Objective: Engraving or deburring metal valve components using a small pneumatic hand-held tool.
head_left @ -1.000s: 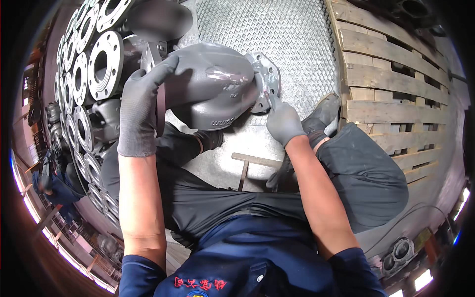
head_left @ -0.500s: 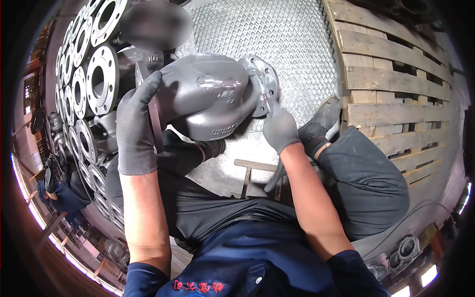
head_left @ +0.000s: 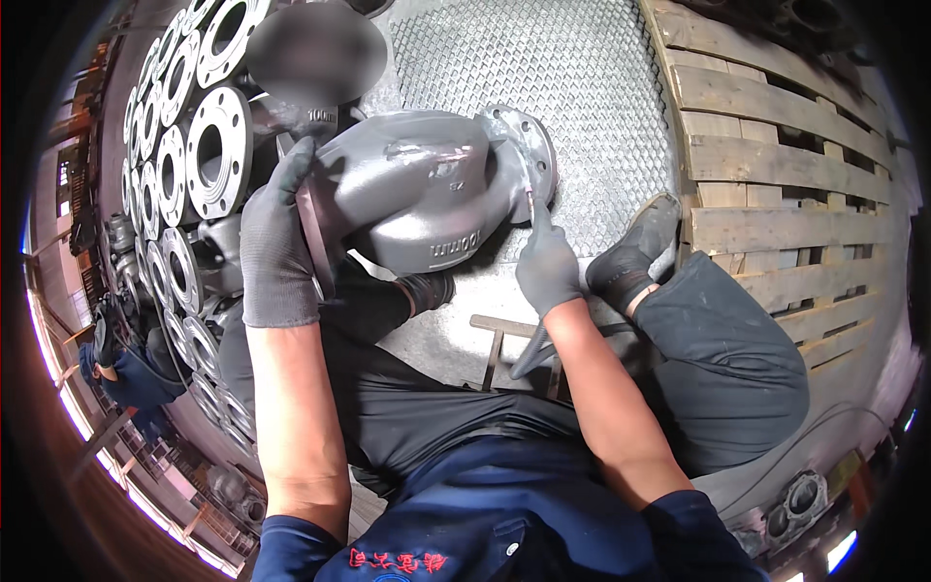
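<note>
A grey cast-metal valve body [head_left: 412, 184] with raised lettering lies between my hands, above the floor by my feet. My gloved left hand [head_left: 279, 242] is closed round the rim of its left end flange [head_left: 315, 233], thumb on top. At the other end is a round flange [head_left: 541, 145] with bolt holes. My gloved right hand [head_left: 549, 267] is closed round a slim die grinder [head_left: 530, 202], mostly hidden in the glove. Its thin tip is at the neck just behind the right flange. A dark hose [head_left: 529, 354] runs below my right wrist.
Flanged castings [head_left: 218, 153] are stacked along the left. Textured metal plate [head_left: 543, 58] covers the floor ahead, and a wooden pallet [head_left: 776, 160] lies at the right. A small metal stand [head_left: 499, 325] is between my legs. Another person [head_left: 131, 373] is at the far left.
The whole view has shifted slightly, so the casting and stack appear a little further right. Both hands keep their grips, and the grinder's tip stays by the right flange.
</note>
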`<state>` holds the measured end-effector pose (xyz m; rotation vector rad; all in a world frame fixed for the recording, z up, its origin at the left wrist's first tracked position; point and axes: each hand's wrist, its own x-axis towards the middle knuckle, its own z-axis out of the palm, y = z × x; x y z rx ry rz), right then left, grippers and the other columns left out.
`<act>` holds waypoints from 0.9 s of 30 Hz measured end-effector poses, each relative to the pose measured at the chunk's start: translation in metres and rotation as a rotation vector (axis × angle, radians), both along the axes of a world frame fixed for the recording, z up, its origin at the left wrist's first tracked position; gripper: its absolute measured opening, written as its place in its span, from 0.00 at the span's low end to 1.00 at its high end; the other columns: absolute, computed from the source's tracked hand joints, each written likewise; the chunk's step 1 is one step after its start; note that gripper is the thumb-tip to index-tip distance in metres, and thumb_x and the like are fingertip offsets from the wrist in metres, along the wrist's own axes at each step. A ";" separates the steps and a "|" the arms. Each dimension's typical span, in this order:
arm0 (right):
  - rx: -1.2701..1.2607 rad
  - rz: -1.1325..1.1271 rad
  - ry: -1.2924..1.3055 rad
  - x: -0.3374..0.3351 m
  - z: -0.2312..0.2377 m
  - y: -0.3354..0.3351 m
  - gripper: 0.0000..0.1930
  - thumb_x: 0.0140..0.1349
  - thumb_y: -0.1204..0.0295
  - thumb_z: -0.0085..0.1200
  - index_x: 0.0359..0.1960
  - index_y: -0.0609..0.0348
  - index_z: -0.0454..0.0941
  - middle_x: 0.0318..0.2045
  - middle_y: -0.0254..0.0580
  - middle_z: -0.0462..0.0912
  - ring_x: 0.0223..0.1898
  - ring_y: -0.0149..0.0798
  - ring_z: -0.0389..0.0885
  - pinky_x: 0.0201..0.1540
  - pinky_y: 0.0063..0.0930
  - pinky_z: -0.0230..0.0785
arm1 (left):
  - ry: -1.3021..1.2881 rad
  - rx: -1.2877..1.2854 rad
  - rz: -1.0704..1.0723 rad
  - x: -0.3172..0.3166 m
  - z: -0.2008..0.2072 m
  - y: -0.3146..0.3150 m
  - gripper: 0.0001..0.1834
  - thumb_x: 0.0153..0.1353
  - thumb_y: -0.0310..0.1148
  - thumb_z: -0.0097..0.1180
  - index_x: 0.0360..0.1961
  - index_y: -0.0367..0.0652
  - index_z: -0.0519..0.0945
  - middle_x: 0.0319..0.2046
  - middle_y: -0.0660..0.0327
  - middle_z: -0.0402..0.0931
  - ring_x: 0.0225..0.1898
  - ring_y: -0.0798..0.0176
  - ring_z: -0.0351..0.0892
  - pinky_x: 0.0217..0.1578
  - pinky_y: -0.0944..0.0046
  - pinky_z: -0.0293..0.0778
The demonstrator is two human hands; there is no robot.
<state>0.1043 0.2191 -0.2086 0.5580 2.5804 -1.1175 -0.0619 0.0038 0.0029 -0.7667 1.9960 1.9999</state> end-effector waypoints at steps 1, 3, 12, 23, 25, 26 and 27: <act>-0.008 -0.013 -0.003 0.000 0.002 -0.004 0.40 0.68 0.78 0.50 0.83 0.53 0.54 0.42 0.68 0.83 0.39 0.72 0.85 0.45 0.62 0.80 | -0.002 0.001 -0.001 -0.001 0.001 0.001 0.25 0.73 0.41 0.67 0.64 0.34 0.84 0.55 0.51 0.86 0.53 0.56 0.86 0.58 0.56 0.82; -0.011 -0.010 -0.032 -0.004 0.004 -0.007 0.41 0.68 0.78 0.50 0.83 0.52 0.52 0.43 0.69 0.83 0.40 0.71 0.85 0.45 0.62 0.80 | -0.060 -0.054 0.107 -0.004 0.005 0.005 0.25 0.75 0.41 0.65 0.65 0.37 0.84 0.58 0.52 0.84 0.57 0.56 0.83 0.61 0.56 0.80; -0.023 -0.021 -0.021 -0.009 -0.001 -0.003 0.38 0.70 0.77 0.48 0.83 0.52 0.54 0.45 0.74 0.82 0.44 0.73 0.85 0.48 0.65 0.78 | 0.018 0.027 0.080 -0.010 -0.009 -0.012 0.26 0.74 0.43 0.66 0.64 0.35 0.84 0.55 0.51 0.84 0.56 0.54 0.82 0.63 0.55 0.77; -0.061 -0.005 -0.022 -0.021 0.003 -0.007 0.39 0.67 0.78 0.52 0.81 0.58 0.55 0.45 0.68 0.81 0.43 0.69 0.87 0.46 0.59 0.83 | -0.003 0.076 0.131 -0.010 -0.006 -0.006 0.25 0.72 0.41 0.68 0.62 0.34 0.85 0.54 0.49 0.85 0.54 0.53 0.84 0.60 0.53 0.80; -0.069 -0.015 -0.018 -0.026 0.002 -0.006 0.39 0.67 0.78 0.52 0.81 0.58 0.56 0.45 0.68 0.81 0.43 0.69 0.87 0.47 0.59 0.82 | 0.004 0.067 0.079 -0.012 -0.006 -0.010 0.25 0.72 0.41 0.68 0.62 0.34 0.85 0.54 0.49 0.85 0.54 0.53 0.84 0.60 0.54 0.80; -0.062 -0.002 -0.023 -0.029 0.001 -0.003 0.38 0.67 0.78 0.51 0.80 0.58 0.56 0.44 0.68 0.81 0.42 0.69 0.86 0.47 0.60 0.82 | 0.012 0.058 0.026 -0.013 -0.006 -0.012 0.25 0.72 0.40 0.68 0.62 0.34 0.85 0.54 0.50 0.85 0.53 0.53 0.85 0.59 0.54 0.81; -0.055 0.012 -0.028 -0.029 0.001 -0.002 0.37 0.68 0.78 0.51 0.80 0.59 0.57 0.44 0.68 0.81 0.42 0.70 0.86 0.47 0.61 0.82 | 0.011 0.059 0.026 -0.012 -0.007 -0.014 0.25 0.72 0.40 0.68 0.62 0.34 0.85 0.54 0.50 0.85 0.53 0.53 0.85 0.59 0.54 0.81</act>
